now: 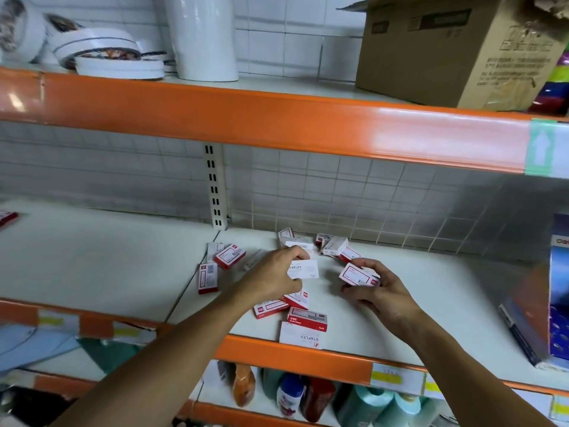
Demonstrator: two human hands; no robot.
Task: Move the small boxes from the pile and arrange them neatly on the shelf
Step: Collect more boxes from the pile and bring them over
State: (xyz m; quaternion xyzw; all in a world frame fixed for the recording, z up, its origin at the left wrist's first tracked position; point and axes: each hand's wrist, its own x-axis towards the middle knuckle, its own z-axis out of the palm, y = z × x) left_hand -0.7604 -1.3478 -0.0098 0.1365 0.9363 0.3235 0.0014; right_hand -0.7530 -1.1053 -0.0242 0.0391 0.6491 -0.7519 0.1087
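Several small red-and-white staple boxes lie scattered on the middle shelf [400, 309]. My left hand [277, 275] grips a white staple box [303, 269] between thumb and fingers. My right hand [378, 291] holds another red-and-white box [357, 274], tilted above the shelf. A loose pile [326, 246] sits at the back near the tiled wall. More boxes lie near the front edge [304, 318] and to the left [215, 266].
An orange upper shelf rail [277, 118] hangs overhead, with a cardboard carton [455, 47] and tape rolls [101, 50] on top. A tall blue package [557, 291] stands at the right. A lone red box [7, 217] lies far left. Bottles [289, 396] fill the lower shelf.
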